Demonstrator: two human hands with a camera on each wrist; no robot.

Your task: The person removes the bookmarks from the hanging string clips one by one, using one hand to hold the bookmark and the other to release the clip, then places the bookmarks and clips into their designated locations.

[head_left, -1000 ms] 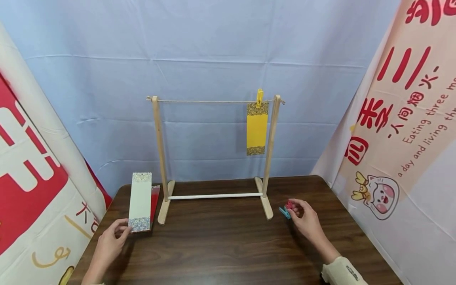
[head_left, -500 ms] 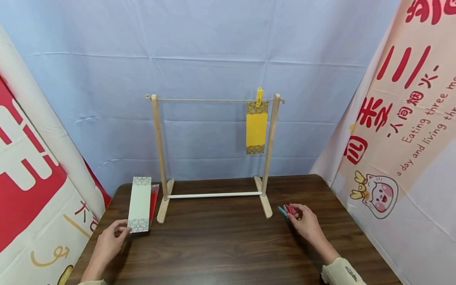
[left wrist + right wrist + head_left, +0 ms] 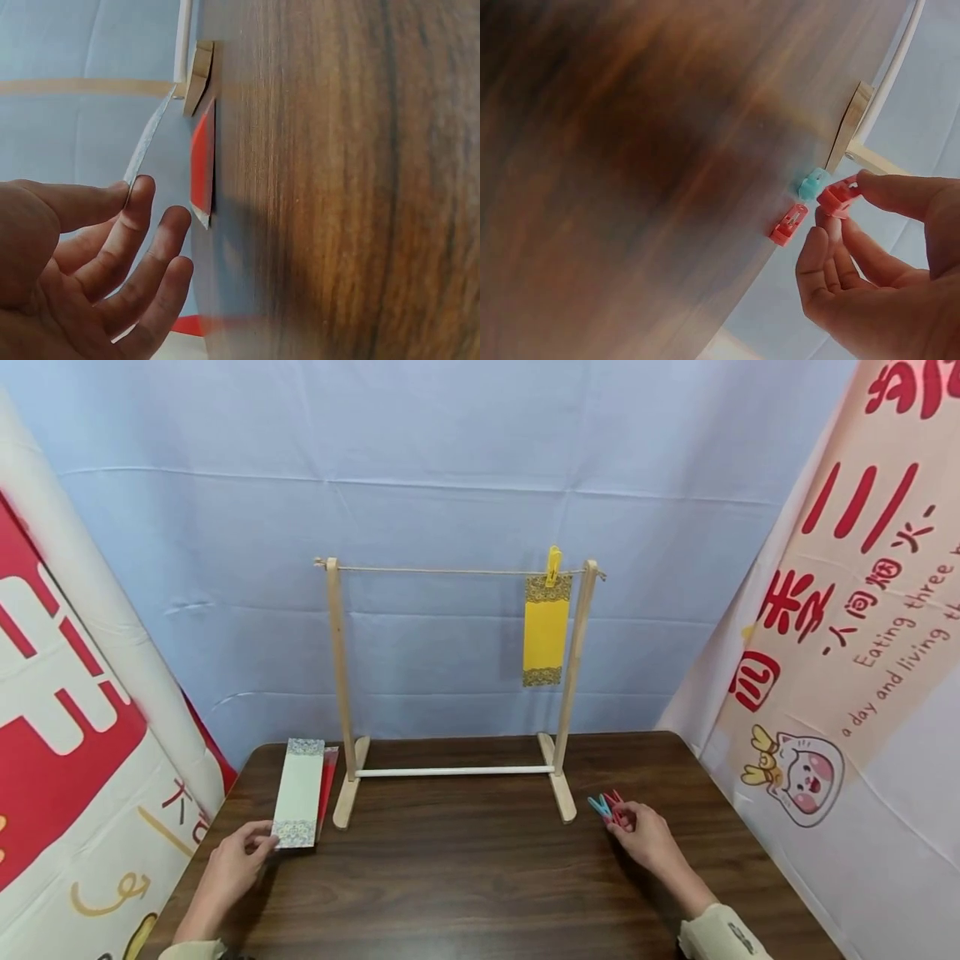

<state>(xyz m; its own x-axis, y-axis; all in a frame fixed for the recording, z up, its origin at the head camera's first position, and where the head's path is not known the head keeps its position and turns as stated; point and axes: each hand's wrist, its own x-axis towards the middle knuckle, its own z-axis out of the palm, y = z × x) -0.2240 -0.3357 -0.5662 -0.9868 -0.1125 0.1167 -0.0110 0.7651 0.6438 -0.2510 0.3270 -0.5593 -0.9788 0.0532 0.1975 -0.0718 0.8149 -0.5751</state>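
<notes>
My left hand (image 3: 234, 864) pinches a pale card (image 3: 297, 789) with patterned ends by its lower left corner. In the left wrist view the card appears nearly edge-on, raised off the table, between thumb and forefinger. A red card (image 3: 201, 165) lies on the table beyond it. On the other side, my right hand (image 3: 651, 843) pinches a red clothespin (image 3: 838, 197) between thumb and fingertip. A blue clothespin (image 3: 811, 184) and another red clothespin (image 3: 788, 224) lie on the table close by that hand.
A wooden rack (image 3: 339, 677) with a rope (image 3: 442, 571) across its top stands between the hands, at the table's (image 3: 450, 877) back. Near its right post hangs a yellow card (image 3: 545, 635), held by a yellow clothespin (image 3: 553, 567). Cloth (image 3: 450, 460) hangs behind.
The pale card's top has dipped, and the card slants slightly more. My right hand has drawn a little toward me with its red clothespin, and the other red one now shows.
</notes>
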